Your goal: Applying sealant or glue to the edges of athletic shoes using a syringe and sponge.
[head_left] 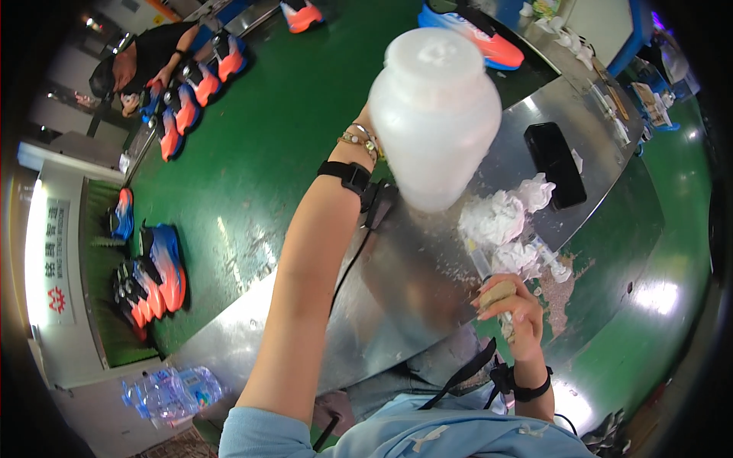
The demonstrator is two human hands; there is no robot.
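Note:
A large white plastic bottle point(435, 122) stands on the metal tabletop in front of me. My left arm reaches up along its left side, and my left hand point(369, 122) goes behind it. The bottle hides the fingers, so whether they touch it cannot be told. Down at the near right, my right hand point(521, 314) is closed around a beige lump point(498, 295) with a rough, sponge-like look. Crumpled white paper point(492, 217) lies just beyond that hand, with a small clear tube with a white cap point(554, 263) beside it.
A black phone point(555, 165) lies right of the paper. A blue and coral shoe point(489, 42) sits behind the bottle. More shoes point(164, 263) line the green belt's left side, where another person point(145, 61) works at the far left. Water bottles point(172, 393) are at lower left.

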